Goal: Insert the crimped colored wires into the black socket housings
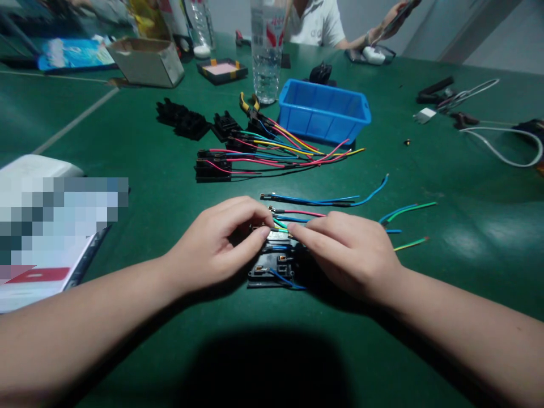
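Observation:
A black connector block (274,266) lies on the green table (170,187) in front of me, with blue wires plugged into it. My left hand (216,241) is closed in a pinch at the block's top edge. My right hand (344,252) rests over the block's right side, its fingers pressed together at the same spot on a green-and-yellow wire end (278,225). Loose wires (323,201) in blue, pink and green lie just beyond my fingers.
Finished black blocks with coloured wires (255,156) lie farther back, near several bare black blocks (182,119), yellow-handled pliers (250,105), a blue bin (323,110) and a water bottle (266,51). Papers (42,249) sit at left. Another person (323,22) sits across the table.

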Demonstrator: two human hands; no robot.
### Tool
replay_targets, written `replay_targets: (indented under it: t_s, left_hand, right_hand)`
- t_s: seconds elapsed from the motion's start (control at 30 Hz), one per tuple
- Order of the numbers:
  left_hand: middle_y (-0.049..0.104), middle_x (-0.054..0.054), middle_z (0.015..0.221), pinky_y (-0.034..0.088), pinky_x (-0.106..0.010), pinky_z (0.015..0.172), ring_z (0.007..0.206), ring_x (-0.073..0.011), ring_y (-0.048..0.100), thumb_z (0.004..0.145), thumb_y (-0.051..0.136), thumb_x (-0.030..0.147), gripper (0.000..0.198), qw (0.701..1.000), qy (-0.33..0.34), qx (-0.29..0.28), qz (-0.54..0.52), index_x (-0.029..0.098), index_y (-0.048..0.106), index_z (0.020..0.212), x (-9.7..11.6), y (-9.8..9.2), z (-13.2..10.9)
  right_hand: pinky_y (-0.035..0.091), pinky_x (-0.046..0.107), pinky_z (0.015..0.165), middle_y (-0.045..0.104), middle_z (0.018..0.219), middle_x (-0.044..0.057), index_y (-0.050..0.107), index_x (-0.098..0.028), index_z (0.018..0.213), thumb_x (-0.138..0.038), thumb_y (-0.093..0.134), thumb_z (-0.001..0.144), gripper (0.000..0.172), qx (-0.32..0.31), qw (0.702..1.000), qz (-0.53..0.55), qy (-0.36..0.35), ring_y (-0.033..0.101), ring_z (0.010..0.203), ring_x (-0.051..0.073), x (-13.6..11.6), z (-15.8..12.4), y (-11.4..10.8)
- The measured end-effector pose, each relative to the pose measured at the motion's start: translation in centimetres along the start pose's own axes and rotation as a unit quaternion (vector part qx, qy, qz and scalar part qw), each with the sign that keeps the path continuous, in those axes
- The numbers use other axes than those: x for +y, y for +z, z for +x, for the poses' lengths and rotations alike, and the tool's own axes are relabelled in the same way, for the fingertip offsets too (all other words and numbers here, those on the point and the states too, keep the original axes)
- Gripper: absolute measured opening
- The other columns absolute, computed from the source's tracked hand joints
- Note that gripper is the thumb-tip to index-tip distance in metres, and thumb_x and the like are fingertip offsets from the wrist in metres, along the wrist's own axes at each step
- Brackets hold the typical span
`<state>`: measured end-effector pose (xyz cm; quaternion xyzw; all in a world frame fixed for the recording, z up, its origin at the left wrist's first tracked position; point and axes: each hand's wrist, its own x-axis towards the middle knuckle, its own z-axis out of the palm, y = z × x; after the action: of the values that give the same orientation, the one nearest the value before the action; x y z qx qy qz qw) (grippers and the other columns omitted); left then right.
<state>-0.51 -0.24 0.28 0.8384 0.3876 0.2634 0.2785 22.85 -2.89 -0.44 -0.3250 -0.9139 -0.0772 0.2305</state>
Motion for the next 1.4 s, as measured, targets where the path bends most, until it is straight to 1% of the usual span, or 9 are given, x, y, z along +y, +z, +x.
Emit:
replay_targets:
  t_s: [0.1, 0.2, 0.3, 0.4, 0.6, 0.8, 1.0, 1.27, 1.4]
  left_hand:
    - [0.068, -0.003, 0.088, 0.048, -0.027, 0.078, 0.084, -0.0162, 0.062, 0.091, 0.048, 0.029, 0.021, 1.0, 0.002, -0.005, 0.009, 0.018, 0.066, 0.094, 0.07, 0.03, 0.01]
    - [0.069, -0.003, 0.09, 0.047, -0.025, 0.079, 0.084, -0.0152, 0.062, 0.092, 0.051, 0.028, 0.021, 1.0, 0.016, -0.011, 0.007, 0.019, 0.068, 0.1, 0.03, 0.04, -0.03]
    - [0.069, -0.003, 0.087, 0.047, -0.024, 0.078, 0.082, -0.0141, 0.062, 0.092, 0.052, 0.024, 0.02, 0.999, 0.043, -0.016, -0.003, 0.018, 0.07, 0.095, -0.07, 0.05, -0.05]
    - [0.068, -0.003, 0.085, 0.048, -0.023, 0.077, 0.081, -0.0139, 0.061, 0.092, 0.052, 0.022, 0.019, 0.998, 0.055, -0.02, -0.009, 0.017, 0.07, 0.093, -0.1, -0.01, -0.03]
    - [0.064, -0.002, 0.083, 0.048, -0.023, 0.074, 0.078, -0.0135, 0.06, 0.092, 0.052, 0.02, 0.019, 0.996, 0.077, -0.033, -0.005, 0.021, 0.07, 0.098, 0.14, -0.1, -0.16]
    - [0.064, -0.003, 0.08, 0.048, -0.023, 0.073, 0.077, -0.0133, 0.06, 0.09, 0.053, 0.018, 0.018, 0.994, 0.104, -0.008, 0.024, 0.018, 0.07, 0.098, 0.12, 0.12, -0.36]
    - [0.064, -0.003, 0.078, 0.047, -0.023, 0.07, 0.075, -0.0131, 0.059, 0.089, 0.058, 0.017, 0.014, 0.988, 0.145, 0.022, 0.05, 0.014, 0.07, 0.094, 0.07, 0.16, -0.31]
    - [0.061, -0.002, 0.078, 0.044, -0.022, 0.067, 0.072, -0.0115, 0.056, 0.09, 0.058, 0.018, 0.015, 0.981, 0.185, 0.033, 0.049, 0.017, 0.07, 0.1, -0.29, 0.43, -0.44]
    - [0.062, -0.002, 0.078, 0.044, -0.023, 0.067, 0.073, -0.012, 0.057, 0.09, 0.058, 0.016, 0.013, 0.979, 0.196, 0.026, 0.051, 0.016, 0.068, 0.098, -0.25, 0.5, -0.41]
  right_hand:
    - [0.043, 0.029, 0.06, 0.073, 0.088, 0.004, 0.069, -0.021, 0.11, -0.019, 0.043, 0.097, 0.029, -0.002, 1.0, -0.013, 0.005, 0.059, 0.069, 0.017, -0.02, -0.05, -0.28]
    - [0.044, 0.031, 0.062, 0.074, 0.093, 0.005, 0.067, -0.022, 0.112, -0.018, 0.041, 0.097, 0.03, 0.0, 1.0, -0.006, 0.007, 0.06, 0.072, 0.017, -0.06, -0.1, -0.38]
    - [0.046, 0.031, 0.063, 0.074, 0.095, 0.006, 0.065, -0.02, 0.111, -0.016, 0.042, 0.096, 0.028, 0.008, 1.0, 0.005, 0.0, 0.061, 0.074, 0.018, -0.15, -0.09, -0.35]
    - [0.045, 0.031, 0.061, 0.073, 0.091, 0.006, 0.065, -0.018, 0.109, -0.014, 0.046, 0.094, 0.024, 0.022, 1.0, 0.013, -0.007, 0.059, 0.071, 0.018, -0.24, -0.07, -0.25]
    - [0.043, 0.032, 0.057, 0.071, 0.081, 0.007, 0.066, -0.015, 0.102, -0.016, 0.052, 0.091, 0.017, 0.028, 0.999, 0.025, -0.011, 0.055, 0.064, 0.017, -0.22, -0.08, -0.19]
    - [0.041, 0.031, 0.056, 0.069, 0.076, 0.006, 0.067, -0.015, 0.1, -0.015, 0.052, 0.092, 0.018, 0.011, 1.0, 0.015, -0.01, 0.054, 0.064, 0.017, -0.33, 0.0, -0.27]
    - [0.037, 0.03, 0.054, 0.066, 0.07, 0.004, 0.066, -0.012, 0.105, -0.014, 0.053, 0.093, 0.018, 0.04, 0.998, 0.0, -0.045, 0.049, 0.06, 0.015, -0.31, -0.13, -0.15]
    - [0.041, 0.027, 0.058, 0.066, 0.07, 0.003, 0.065, -0.012, 0.105, -0.013, 0.052, 0.093, 0.018, 0.043, 0.997, 0.012, -0.061, 0.053, 0.062, 0.015, -0.16, 0.09, 0.08]
    - [0.041, 0.028, 0.058, 0.066, 0.072, 0.004, 0.064, -0.011, 0.109, -0.018, 0.052, 0.093, 0.021, 0.029, 0.997, 0.026, -0.061, 0.054, 0.064, 0.016, -0.25, 0.22, 0.05]
